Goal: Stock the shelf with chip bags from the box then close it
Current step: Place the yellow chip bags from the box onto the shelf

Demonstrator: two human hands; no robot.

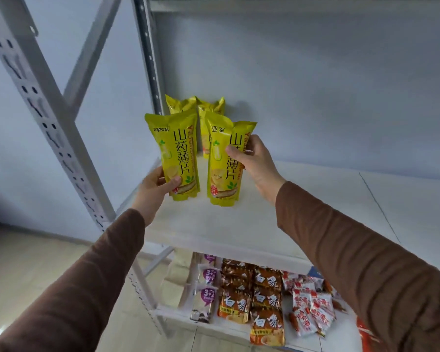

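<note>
Left hand (158, 185) grips lower edge of tall yellow foil chip bag (179, 156), thumb across front, fingers curled behind. Right hand (254, 163) pinches second yellow chip bag (222, 163) at mid-side. Both bags upright, low over white metal shelf board (239, 219); contact with board possibly made, blur prevents certainty. Upright hold presumably keeps labels facing out, in front of two yellow bags at rear corner (198, 106). Box not in view.

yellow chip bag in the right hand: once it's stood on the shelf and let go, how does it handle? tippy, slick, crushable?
Likely tippy: the right-hand chip bag is tall and narrow, standing on a small base on the shelf. Probably slick: its glossy film shines under the right hand. Probably light and crushable: it looks puffed, and the left hand holds its twin, the left-hand chip bag, by the lower edge alone.
</note>
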